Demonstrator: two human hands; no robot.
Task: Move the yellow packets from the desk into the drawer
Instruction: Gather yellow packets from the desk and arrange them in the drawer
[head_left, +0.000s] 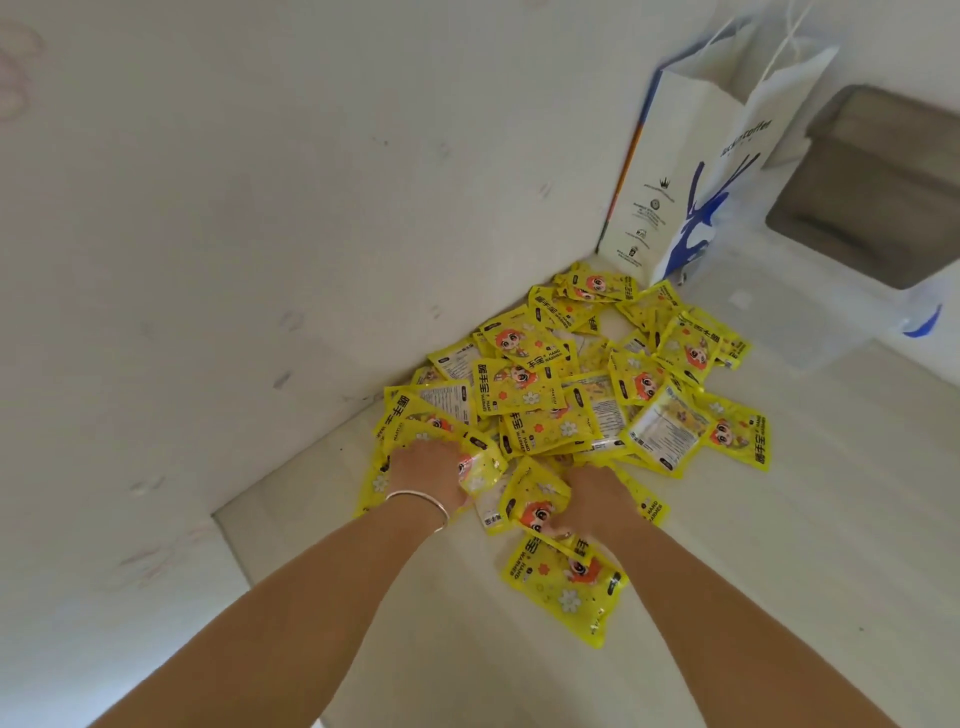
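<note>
Both hands: left (428, 475), right (592, 501) grip yellow packets (566, 395) | paper bag (691, 171) behind pile | wall (260, 208) left

Yellow packets (566, 395) heaped on white desk (779, 571) (cartoon-printed, overlapping)

two white paper bags (691, 171) stand against the wall (260, 208), apparently touching.
</note>
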